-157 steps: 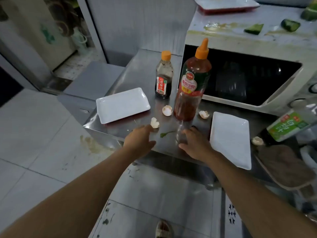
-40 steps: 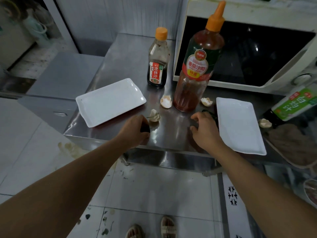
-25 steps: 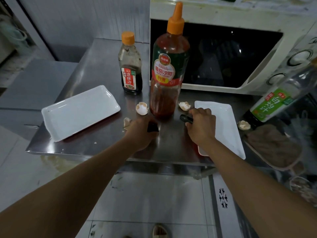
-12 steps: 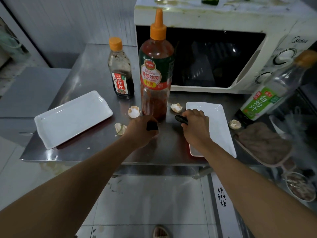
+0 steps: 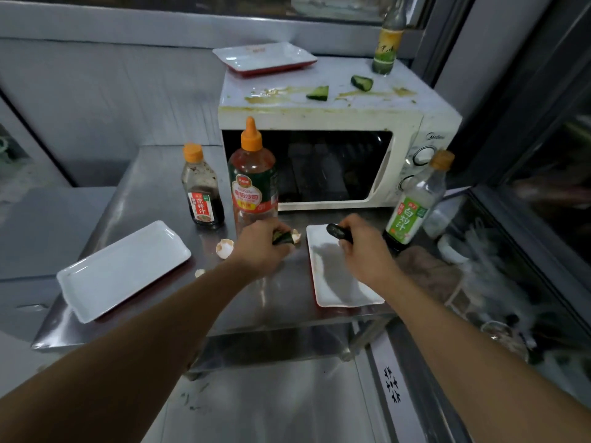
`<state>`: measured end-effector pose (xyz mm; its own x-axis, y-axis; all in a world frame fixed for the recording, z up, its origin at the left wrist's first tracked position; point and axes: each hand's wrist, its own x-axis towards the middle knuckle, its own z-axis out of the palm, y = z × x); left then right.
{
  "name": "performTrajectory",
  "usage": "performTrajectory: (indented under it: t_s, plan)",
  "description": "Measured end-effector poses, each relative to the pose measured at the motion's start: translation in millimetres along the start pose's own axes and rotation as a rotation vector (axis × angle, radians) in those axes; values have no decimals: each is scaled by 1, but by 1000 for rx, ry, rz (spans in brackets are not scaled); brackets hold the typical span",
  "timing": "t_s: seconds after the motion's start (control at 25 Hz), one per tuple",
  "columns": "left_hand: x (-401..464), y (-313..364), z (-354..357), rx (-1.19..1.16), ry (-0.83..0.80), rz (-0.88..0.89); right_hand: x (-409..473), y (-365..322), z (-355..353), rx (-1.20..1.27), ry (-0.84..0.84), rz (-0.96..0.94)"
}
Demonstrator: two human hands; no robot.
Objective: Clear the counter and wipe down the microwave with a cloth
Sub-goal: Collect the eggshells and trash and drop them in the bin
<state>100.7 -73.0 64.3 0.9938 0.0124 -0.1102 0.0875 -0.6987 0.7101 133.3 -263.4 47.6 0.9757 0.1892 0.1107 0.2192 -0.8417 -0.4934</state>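
Gripping a green scrap (image 5: 283, 238) in the curled fingers of the left hand (image 5: 259, 251), shifted right within the last half second from in front of the ketchup bottle (image 5: 252, 193) to just beside an eggshell (image 5: 295, 236) at the corner of the right plate (image 5: 339, 282). Pinching a dark scrap (image 5: 339, 233) in the right hand (image 5: 364, 251), as before, but raised now over the far end of that plate. Judged from this: gathering litter off the surface (image 5: 153, 193), mid-way, with two more shells (image 5: 224, 248) left lying near the left plate (image 5: 124, 270) and no wiping begun. Tilted up since a moment ago, showing the microwave (image 5: 319, 123) top: smeared with yellowish stains, carrying two cucumber pieces (image 5: 318, 92), a top plate (image 5: 265, 59) and a green bottle (image 5: 387, 43). Probably a cloth (image 5: 425, 270), brownish and blurred, right of the right plate, untouched. On contents: both lower plates bare; top plate apparently bare apart from faint marks; ketchup bottle holding red sauce through most of its height; dark bottle (image 5: 202, 190) down to roughly the lower third; clear bottle (image 5: 415, 206) with green label, level impossible to tell.
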Motion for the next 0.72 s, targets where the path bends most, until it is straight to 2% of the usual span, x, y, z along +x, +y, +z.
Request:
performTrajectory:
  t_s: [0.24, 0.72]
  plan:
    - [-2, 44, -24, -53, 67, 96, 14, -9, -51, -22, 82, -56]
    - [24, 122, -46, -123, 168, 108, 63, 4, -124, 11, 160, -129]
